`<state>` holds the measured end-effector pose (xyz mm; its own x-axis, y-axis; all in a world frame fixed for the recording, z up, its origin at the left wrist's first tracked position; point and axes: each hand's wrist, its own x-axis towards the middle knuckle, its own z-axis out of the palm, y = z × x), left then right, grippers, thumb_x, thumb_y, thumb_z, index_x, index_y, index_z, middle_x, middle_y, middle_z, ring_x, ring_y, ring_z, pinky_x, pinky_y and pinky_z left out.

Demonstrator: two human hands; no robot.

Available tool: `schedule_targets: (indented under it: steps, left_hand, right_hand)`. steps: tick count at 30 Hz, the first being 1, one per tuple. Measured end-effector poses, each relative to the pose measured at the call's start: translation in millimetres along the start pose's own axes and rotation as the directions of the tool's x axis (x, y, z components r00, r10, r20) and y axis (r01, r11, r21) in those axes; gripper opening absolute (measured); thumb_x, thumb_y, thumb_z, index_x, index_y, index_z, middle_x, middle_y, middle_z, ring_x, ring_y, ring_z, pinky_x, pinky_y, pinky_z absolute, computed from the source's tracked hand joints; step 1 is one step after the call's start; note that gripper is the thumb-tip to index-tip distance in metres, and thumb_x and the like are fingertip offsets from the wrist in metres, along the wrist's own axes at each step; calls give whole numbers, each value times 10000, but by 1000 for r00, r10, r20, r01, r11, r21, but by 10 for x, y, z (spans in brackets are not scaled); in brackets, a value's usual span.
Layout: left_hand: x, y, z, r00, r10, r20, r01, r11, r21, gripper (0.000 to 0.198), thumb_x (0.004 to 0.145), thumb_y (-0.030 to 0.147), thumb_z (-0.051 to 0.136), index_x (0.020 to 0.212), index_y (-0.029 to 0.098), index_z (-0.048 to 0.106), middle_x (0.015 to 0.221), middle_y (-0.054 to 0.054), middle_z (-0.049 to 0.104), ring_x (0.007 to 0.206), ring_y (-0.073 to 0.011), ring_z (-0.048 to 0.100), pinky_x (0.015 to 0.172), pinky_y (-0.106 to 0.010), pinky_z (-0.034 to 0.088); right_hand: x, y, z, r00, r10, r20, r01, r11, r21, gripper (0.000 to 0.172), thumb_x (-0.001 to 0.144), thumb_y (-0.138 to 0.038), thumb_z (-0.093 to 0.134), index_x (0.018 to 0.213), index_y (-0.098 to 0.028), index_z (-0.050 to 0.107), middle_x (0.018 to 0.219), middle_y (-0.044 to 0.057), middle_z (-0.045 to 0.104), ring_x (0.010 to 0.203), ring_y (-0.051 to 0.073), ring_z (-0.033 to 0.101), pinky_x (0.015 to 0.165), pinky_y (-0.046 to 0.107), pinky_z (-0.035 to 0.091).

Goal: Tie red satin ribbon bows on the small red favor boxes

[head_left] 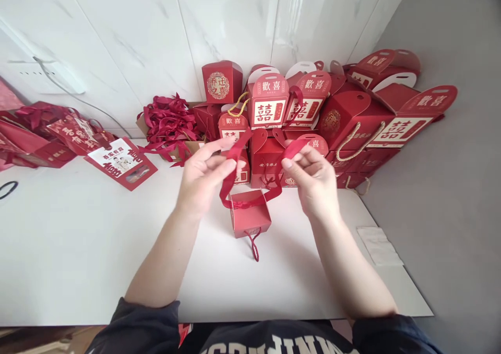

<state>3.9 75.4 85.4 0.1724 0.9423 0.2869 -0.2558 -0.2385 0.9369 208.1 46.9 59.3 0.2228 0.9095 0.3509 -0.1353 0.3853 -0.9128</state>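
Mid-frame, the left hand (pixel 205 174) and right hand (pixel 318 179) pinch a smooth, flat red ribbon (pixel 248 205) near its ends; it sags in a U, stretching left to right. Beneath, an angular card box (pixel 252 221) points its twisted cord (pixel 254 247) toward the bottom edge.

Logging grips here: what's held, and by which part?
A red ribbon, pinched near one end by the left hand and near the other by the right hand.
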Motion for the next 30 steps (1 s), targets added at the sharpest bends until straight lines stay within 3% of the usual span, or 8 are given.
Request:
schedule_targets:
  steps: [3, 7, 15, 22, 30]
  left_hand:
    - [-59, -94, 135, 990, -123, 64, 123, 992, 6, 489, 717, 294, 810, 1170, 245, 634, 839, -22, 760, 853, -196, 723, 788, -304, 571]
    - [-95, -220, 209, 973, -219, 68, 212, 973, 90, 268, 738, 353, 788, 896, 168, 676, 813, -45, 746, 775, -175, 710, 753, -291, 562]
    - [-112, -297, 270, 987, -154, 38, 140, 960, 242, 248, 768, 403, 743, 745, 169, 661, 742, -12, 652, 729, -133, 621, 703, -251, 498]
    - [-93, -303, 267, 967, -246, 71, 232, 958, 170, 272, 757, 392, 754, 868, 178, 627, 808, -6, 644, 728, -117, 620, 665, -232, 514]
    - [-53, -315, 182, 965, -256, 57, 236, 942, 238, 278, 687, 358, 812, 774, 166, 631, 656, 17, 626, 556, -90, 576, 578, -230, 495]
  right_hand:
    - [-42, 78, 87, 984, 124, 125, -129, 991, 41, 206, 804, -374, 716, 808, -218, 581, 762, -11, 564, 656, 117, 526, 638, 257, 467]
    - [-57, 138, 127, 967, 166, 194, -182, 981, 67, 207, 825, -378, 700, 760, -203, 609, 703, -13, 578, 641, 111, 525, 657, 251, 468]
    - [-51, 147, 137, 961, 201, 188, -200, 980, -24, 286, 797, -457, 710, 722, -187, 654, 680, 2, 603, 652, 129, 545, 657, 268, 477]
    - [-53, 131, 131, 957, 191, 220, -191, 981, -23, 270, 806, -443, 702, 722, -190, 656, 681, -7, 564, 645, 123, 511, 653, 262, 463]
    - [-44, 91, 105, 938, 208, 277, -181, 976, -121, 324, 838, -461, 648, 672, -185, 617, 662, 1, 563, 650, 133, 523, 663, 267, 458]
